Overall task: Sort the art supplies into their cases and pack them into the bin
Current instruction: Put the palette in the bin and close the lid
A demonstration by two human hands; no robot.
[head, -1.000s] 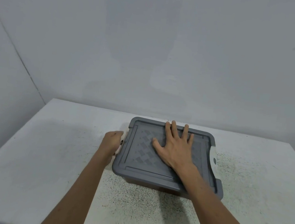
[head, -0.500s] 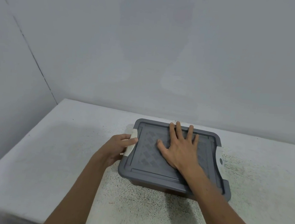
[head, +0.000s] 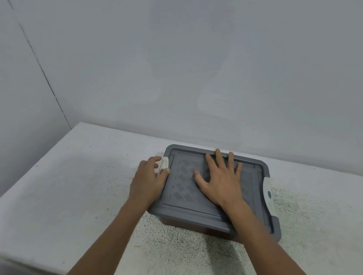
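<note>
Bin [head: 188,225] sits mid-worktop [head: 74,193], toward the back wall, grey lid [head: 182,203] on. Contents hidden.

Right hand [head: 220,182]: flat on the lid, palm down, fingers straight and spread.

Left hand [head: 148,181]: at the bin's left edge, fingers curled round the white left latch [head: 164,163], thumb on the lid rim.

Right latch [head: 268,192], white, lies against the lid's right edge, untouched.

Hands apart.
</note>
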